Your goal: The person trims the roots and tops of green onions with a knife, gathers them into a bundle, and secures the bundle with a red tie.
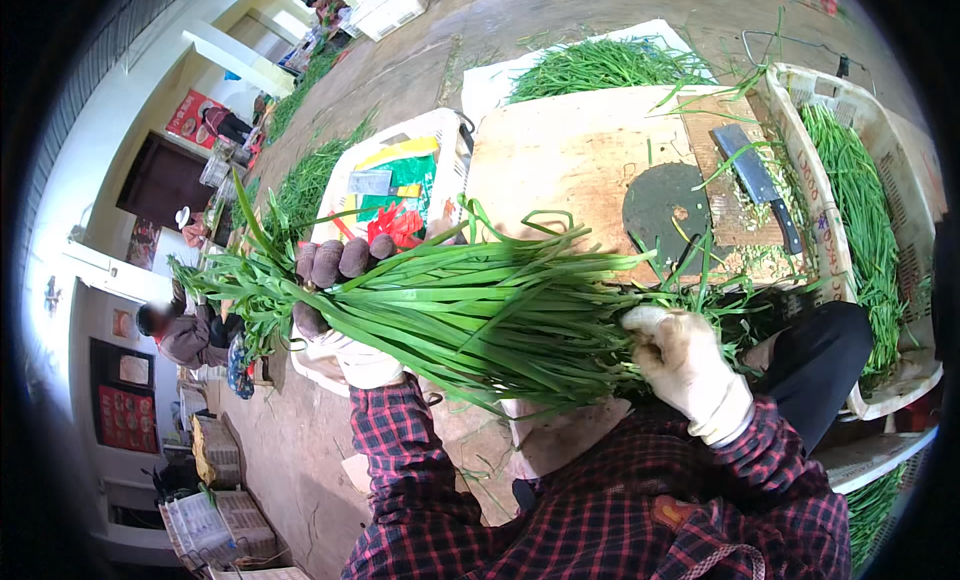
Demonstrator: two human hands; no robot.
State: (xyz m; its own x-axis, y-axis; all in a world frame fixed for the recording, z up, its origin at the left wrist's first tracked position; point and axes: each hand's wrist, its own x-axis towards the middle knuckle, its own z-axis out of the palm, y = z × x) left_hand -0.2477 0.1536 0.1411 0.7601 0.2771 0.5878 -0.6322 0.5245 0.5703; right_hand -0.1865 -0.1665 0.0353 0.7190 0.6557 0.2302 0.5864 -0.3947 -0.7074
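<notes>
A thick bunch of garlic chives [480,310] lies across the space before me, leaf tips to the left and stem ends to the right. My left hand [335,265], in a white glove with dark purple-brown fingers, is wrapped round the leafy part. At the stem ends is my right hand [695,365] in a soiled white glove, its fingers curled in against the stems; what they pinch is hidden. Beyond the bunch stands a wooden board [570,150] with a dark round patch [665,215]. A cleaver [755,180] with a black handle rests at the board's right side.
On the right, a white plastic crate [840,250] holds more chives. A second crate [455,170], left of the board, carries a yellow-handled blade [372,184] and red plastic [395,225]. Chives are heaped on a white sheet [485,88] behind. A person [190,335] sits at far left.
</notes>
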